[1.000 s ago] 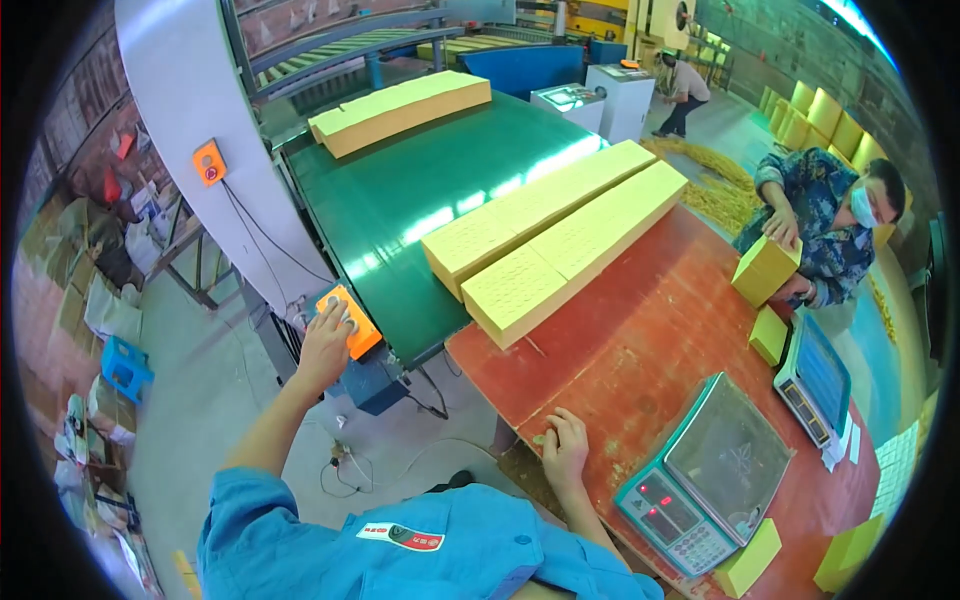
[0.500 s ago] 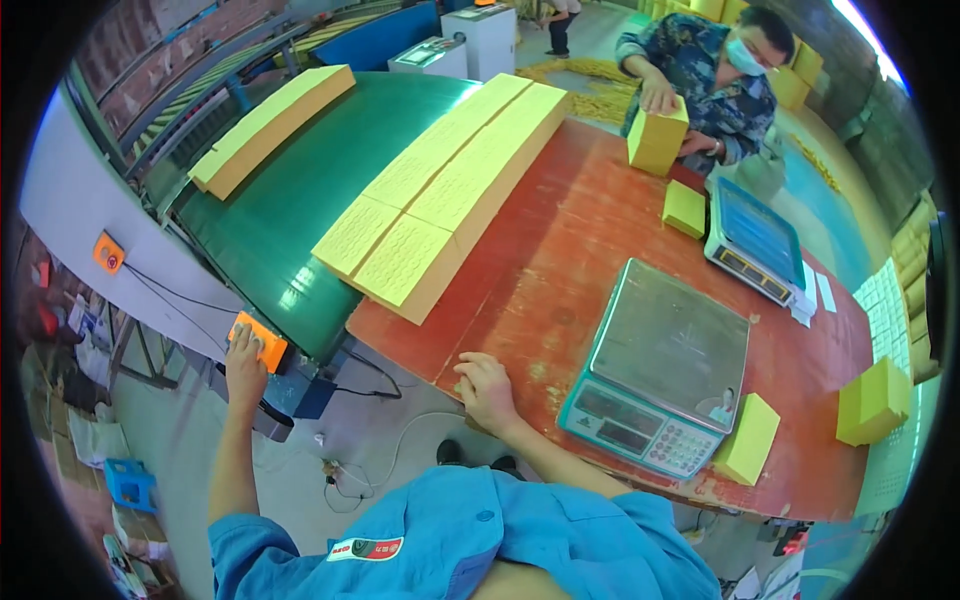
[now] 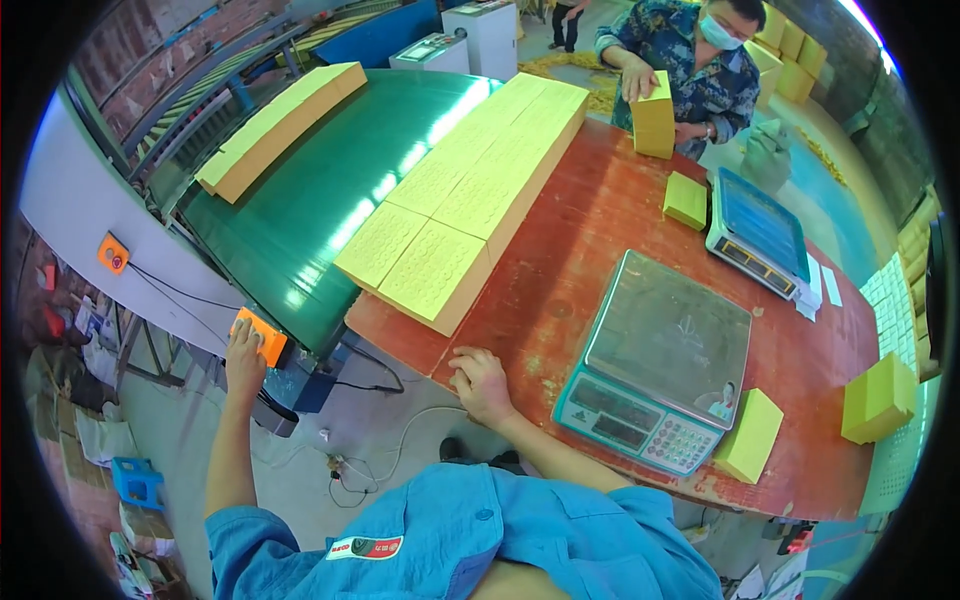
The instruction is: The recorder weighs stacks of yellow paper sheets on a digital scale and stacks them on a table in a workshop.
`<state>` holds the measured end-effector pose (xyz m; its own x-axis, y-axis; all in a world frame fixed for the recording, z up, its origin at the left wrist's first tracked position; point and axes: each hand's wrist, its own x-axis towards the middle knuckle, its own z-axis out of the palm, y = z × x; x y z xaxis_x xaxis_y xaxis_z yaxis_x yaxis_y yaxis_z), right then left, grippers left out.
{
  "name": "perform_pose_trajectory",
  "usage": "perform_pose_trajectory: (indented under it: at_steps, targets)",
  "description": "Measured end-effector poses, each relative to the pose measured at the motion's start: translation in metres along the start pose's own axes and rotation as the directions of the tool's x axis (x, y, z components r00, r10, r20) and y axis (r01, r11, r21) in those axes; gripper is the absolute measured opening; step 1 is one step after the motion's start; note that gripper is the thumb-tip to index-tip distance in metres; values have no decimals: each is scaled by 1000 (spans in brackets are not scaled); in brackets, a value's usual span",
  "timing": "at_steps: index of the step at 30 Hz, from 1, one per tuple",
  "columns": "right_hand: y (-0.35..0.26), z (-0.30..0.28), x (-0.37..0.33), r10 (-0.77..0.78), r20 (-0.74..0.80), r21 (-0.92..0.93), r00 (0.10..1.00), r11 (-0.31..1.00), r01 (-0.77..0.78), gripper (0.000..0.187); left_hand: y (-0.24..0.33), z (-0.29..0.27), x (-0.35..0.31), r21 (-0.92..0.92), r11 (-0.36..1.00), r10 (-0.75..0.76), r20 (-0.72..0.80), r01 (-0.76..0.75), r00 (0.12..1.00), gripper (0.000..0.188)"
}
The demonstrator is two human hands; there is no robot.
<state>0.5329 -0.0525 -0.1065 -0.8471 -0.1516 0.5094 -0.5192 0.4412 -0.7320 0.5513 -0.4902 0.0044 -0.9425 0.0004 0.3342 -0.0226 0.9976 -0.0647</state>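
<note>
My left hand (image 3: 245,355) lies on an orange control box (image 3: 262,338) beside the belt's near corner, its fingers stretched over the face; the buttons under them are hidden. At the near edge of the red table (image 3: 530,370), my right hand (image 3: 481,385) rests with fingers loosely bent and apart, holding nothing. Just beyond it, a double row of yellow paper blocks (image 3: 465,200) with embossed tops lies partly on the green conveyor belt (image 3: 290,240) and partly over the table. Another long yellow row (image 3: 285,125) sits on the belt's far left.
A digital scale (image 3: 660,360) stands right of my right hand, with a yellow block (image 3: 750,437) beside it. Farther back are a blue-topped scale (image 3: 760,232) and a small yellow block (image 3: 686,200). Across the table, a masked co-worker (image 3: 680,70) holds a yellow block (image 3: 653,120) upright.
Both yellow rows have shifted to the right, the double row farther onto the table. The co-worker's block has turned and moved slightly. My hands have stayed nearly in place.
</note>
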Motion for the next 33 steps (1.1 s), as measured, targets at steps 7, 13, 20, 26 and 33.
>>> perform_pose_trajectory:
  at_steps: [7,13,20,26,33]
  targets:
    - [4,2,-2,62,-14,141,998,988,-60,9,-6,4,-1,-10,1000,-1,-16,1,1000,29]
    - [3,5,-6,190,-2,266,982,946,-183,9,-10,2,-1,-35,999,39,-6,-39,999,28]
    - [-3,2,-11,168,21,211,986,963,-168,13,-29,-4,-3,-39,991,127,60,-125,990,25]
    - [-59,12,-49,253,46,331,966,909,-253,13,-31,-30,19,0,963,264,210,-270,941,22]
    - [-69,58,-101,517,378,528,768,561,-638,22,123,-36,131,-383,795,442,-167,-471,881,49]
